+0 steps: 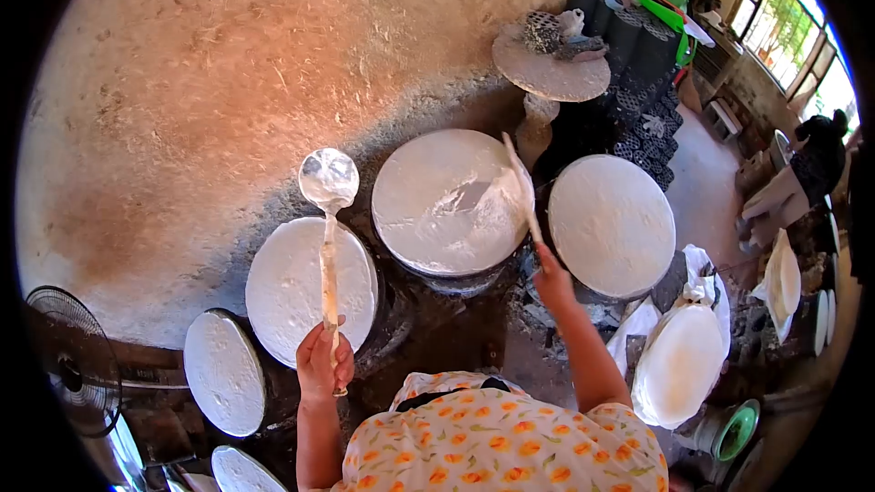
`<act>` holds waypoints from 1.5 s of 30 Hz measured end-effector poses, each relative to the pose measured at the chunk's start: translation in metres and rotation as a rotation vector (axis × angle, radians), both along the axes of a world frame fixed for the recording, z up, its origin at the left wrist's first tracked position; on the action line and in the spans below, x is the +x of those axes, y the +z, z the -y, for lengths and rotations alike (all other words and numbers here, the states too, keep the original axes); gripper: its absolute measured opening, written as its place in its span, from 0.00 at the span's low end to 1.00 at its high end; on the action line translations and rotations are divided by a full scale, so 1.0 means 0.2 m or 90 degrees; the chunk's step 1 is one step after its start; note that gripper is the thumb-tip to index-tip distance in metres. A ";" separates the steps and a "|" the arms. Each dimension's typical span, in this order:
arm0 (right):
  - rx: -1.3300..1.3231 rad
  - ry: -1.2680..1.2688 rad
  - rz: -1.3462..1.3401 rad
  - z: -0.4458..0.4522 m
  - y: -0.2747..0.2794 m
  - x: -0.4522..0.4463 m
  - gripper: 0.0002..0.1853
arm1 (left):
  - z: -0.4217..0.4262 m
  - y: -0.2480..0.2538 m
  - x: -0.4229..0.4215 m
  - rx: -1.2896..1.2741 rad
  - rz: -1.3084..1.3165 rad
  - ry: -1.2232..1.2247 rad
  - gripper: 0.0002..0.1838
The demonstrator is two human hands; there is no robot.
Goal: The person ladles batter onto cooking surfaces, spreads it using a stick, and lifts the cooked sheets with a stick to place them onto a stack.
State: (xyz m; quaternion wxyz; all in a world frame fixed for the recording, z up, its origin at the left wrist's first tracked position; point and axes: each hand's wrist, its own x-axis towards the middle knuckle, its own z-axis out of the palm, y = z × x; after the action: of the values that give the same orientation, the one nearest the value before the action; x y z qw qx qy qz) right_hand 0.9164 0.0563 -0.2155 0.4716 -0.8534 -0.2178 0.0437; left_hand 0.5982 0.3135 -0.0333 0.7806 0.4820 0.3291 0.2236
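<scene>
My left hand [325, 360] is wrapped round the handle of a ladle [329, 179], held upright with its whitish round bowl at the top, over a white round lid [299, 284]. In my right hand [550, 275] is the lower end of a long, flat wooden stick [519, 178]. The stick lies along the right side of the middle round white surface [428, 191], where a darker patch shows beside a whitish smear. To the right of my right hand is another white round lid [612, 226].
A stone pedestal [556, 73] and stacked black briquettes [629, 46] stand behind. More white discs [224, 374] are at the left, near a fan [73, 360]. At the right are a white-covered round [679, 364], a green bowl [736, 430] and another person [802, 173].
</scene>
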 end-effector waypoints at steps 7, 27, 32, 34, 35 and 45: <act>-0.031 0.079 -0.066 -0.06 0.11 -0.15 0.36 | -0.02 0.01 0.06 -0.050 0.023 -0.064 0.17; -0.009 0.121 -0.195 -0.20 0.09 -0.50 0.34 | -0.04 -0.01 0.20 -0.033 -0.062 -0.184 0.09; -0.014 0.095 0.037 -0.16 0.03 -0.11 0.32 | -0.10 -0.08 0.28 0.038 -0.118 -0.210 0.08; 0.076 0.041 -0.065 -0.16 0.00 0.01 0.33 | -0.11 -0.10 0.33 0.050 -0.132 -0.217 0.08; 0.078 0.042 -0.065 -0.16 -0.01 0.01 0.33 | -0.13 -0.12 0.36 0.051 -0.132 -0.217 0.08; -0.112 0.154 -0.309 0.17 0.36 -0.27 0.36 | -0.18 -0.15 0.58 0.205 -0.278 -0.207 0.08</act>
State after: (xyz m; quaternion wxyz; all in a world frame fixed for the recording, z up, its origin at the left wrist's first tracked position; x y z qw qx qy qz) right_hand 0.8628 0.0220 -0.1441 0.4255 -0.8235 -0.1938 0.3213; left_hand 0.7148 0.3490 -0.0632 0.6306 0.6824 0.3680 0.0365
